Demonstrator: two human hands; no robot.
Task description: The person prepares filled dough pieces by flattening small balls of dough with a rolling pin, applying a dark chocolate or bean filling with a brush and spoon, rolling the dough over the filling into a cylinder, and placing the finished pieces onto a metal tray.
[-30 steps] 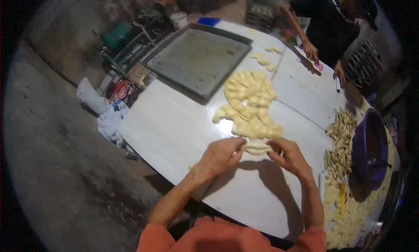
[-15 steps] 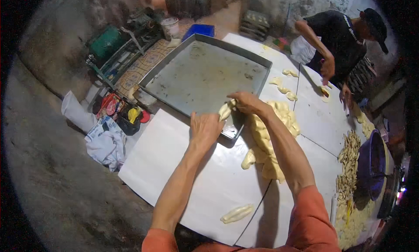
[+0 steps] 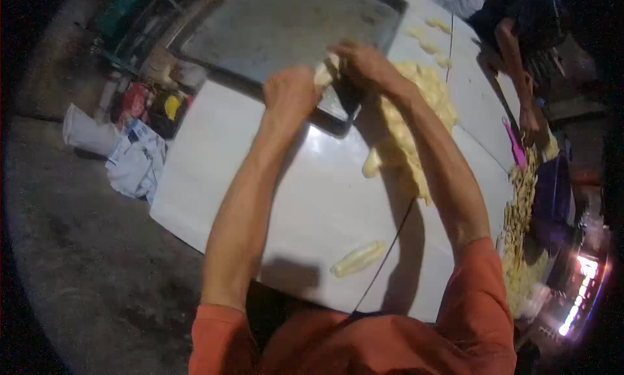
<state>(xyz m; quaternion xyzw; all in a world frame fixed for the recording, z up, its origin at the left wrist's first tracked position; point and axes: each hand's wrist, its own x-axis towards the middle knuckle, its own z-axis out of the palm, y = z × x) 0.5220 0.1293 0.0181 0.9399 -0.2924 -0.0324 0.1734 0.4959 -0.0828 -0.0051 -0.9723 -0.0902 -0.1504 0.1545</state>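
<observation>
Over the near corner of a large metal baking tray [image 3: 286, 30], a piece of pale dough [image 3: 327, 71] is stretched between my two hands. My left hand [image 3: 291, 92] has its fingers closed on the near end of the dough. At the far end my right hand [image 3: 365, 66] grips it, the fingers blurred and partly hidden. Beside my right forearm lies a heap of filled dough pieces [image 3: 413, 131], overlapping one another. One long dough roll [image 3: 357, 258] rests alone on the white tabletop [image 3: 312, 212], nearer to me.
At the right, a co-worker's hand [image 3: 530, 125] is beside a pink-handled tool [image 3: 515, 144] and a pile of pale brown strips [image 3: 518, 219]. A purple tub [image 3: 550, 206] stands past the strips. Several small dough pieces [image 3: 429, 43] lie at the far side. Cloths [image 3: 136, 159] lie left.
My view has tipped down, so the table and tray sit higher in the picture. My hands still hold the dough over the tray corner. The co-worker's hand has moved toward the strips.
</observation>
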